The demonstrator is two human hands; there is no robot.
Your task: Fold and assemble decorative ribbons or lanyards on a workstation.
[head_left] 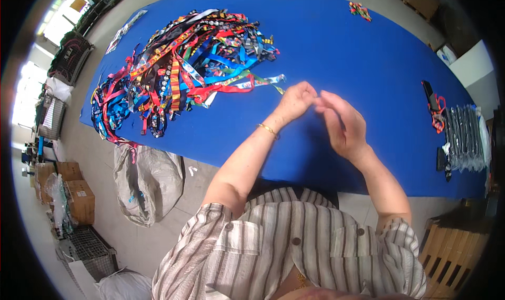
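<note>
View: head camera, 1 picture.
Left hand: fingers point(306, 92) are curled inward near the table's middle; whether anything is pinched cannot be told.
Right hand point(344, 124): fingers are bent toward the left fingertips, thumb set apart from the palm; a grasp cannot be confirmed, the tips being blurred.
Strap pile point(184, 71): heaped and tangled on the blue table point(315, 42), to the left of both hands.
Strap ends: a green-yellow end point(279, 89) lies just beside the left hand; contact is not resolved.
Table edge: a pink strap point(133, 153) is draped over, above a grey sack point(147, 184).
Far side: a small colourful bundle point(360, 11) is set well apart.
Right side: plastic-wrapped black packs point(465, 137) are laid together.
Risk 1: neighbouring straps could be dragged along, caused by crossed, knotted loops.
Risk 2: pile could slide off, caused by the overhanging strap being pulled.
</note>
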